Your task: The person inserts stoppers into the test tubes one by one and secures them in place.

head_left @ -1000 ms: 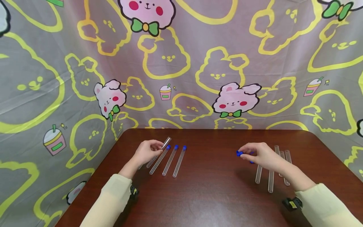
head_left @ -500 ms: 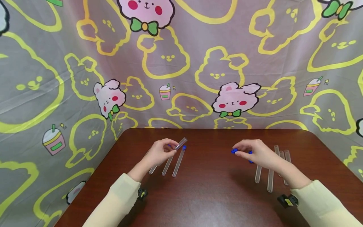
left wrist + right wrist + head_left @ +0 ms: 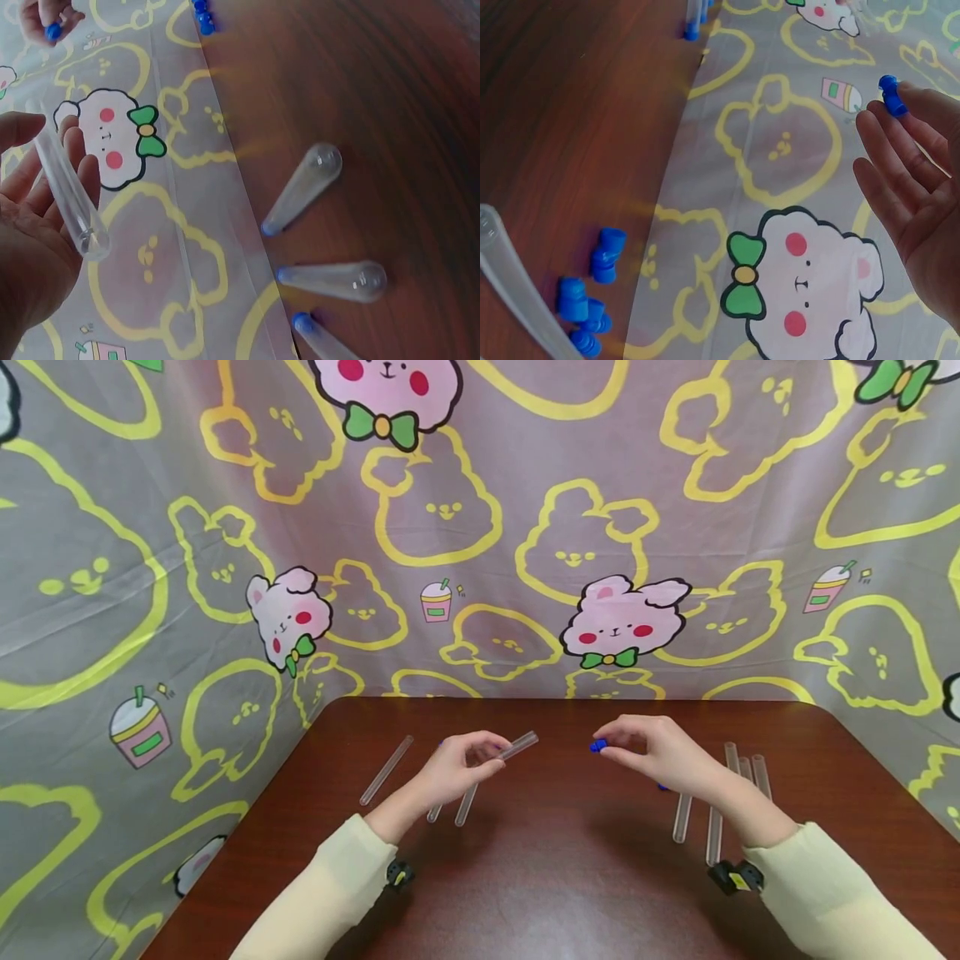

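Between its thumb and fingers, my left hand [image 3: 459,767] holds a clear test tube [image 3: 522,744]. The tube tilts, its open mouth pointing up and right, and the rounded bottom [image 3: 94,244] shows in the left wrist view. My right hand [image 3: 656,750] pinches a small blue stopper [image 3: 891,96] between thumb and fingertips, facing the tube mouth across a gap. Both hands are raised over the table. Under the left hand lie several blue-capped test tubes [image 3: 331,281], partly hidden by it in the head view.
One uncapped tube [image 3: 386,770] lies at the table's left. Several clear tubes [image 3: 715,837] lie on the right, partly behind the right forearm. Loose blue stoppers [image 3: 572,298] sit near the far edge of the brown table [image 3: 562,877]. A patterned cloth [image 3: 510,543] hangs behind.
My left hand has lifted the tube from the left and carried it right, tipping it lower. My right hand has moved left with the stopper, so the two hands are closer together.
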### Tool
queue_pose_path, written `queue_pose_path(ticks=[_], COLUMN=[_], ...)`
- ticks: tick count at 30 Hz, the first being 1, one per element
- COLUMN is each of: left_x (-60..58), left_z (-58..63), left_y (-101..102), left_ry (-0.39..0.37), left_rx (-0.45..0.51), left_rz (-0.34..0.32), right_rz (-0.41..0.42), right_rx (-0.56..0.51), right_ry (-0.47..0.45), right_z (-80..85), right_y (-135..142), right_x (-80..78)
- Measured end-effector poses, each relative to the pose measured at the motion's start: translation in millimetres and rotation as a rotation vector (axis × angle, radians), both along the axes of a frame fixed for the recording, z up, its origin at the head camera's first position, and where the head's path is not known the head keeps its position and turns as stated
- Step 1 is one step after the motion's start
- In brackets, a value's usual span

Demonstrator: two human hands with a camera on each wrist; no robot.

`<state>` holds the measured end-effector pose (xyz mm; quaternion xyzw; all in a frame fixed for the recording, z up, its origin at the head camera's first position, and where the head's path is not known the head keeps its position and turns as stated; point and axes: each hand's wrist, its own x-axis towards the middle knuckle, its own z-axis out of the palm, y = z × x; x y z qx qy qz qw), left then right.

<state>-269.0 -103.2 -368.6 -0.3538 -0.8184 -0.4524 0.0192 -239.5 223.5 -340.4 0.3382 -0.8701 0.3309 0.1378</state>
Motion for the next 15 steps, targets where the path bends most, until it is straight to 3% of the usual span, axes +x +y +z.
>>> queue_pose_path(ticks=[15], left_x=[3.9], left_z=[-2.8], left_y=[17], left_ry=[0.0], left_rx=[0.0], left_rz=[-0.048], right_rz=[0.025], right_rx=[-0.053], right_ry=[0.016], right_z=[5.3], right_y=[-17], right_x=[-4.9])
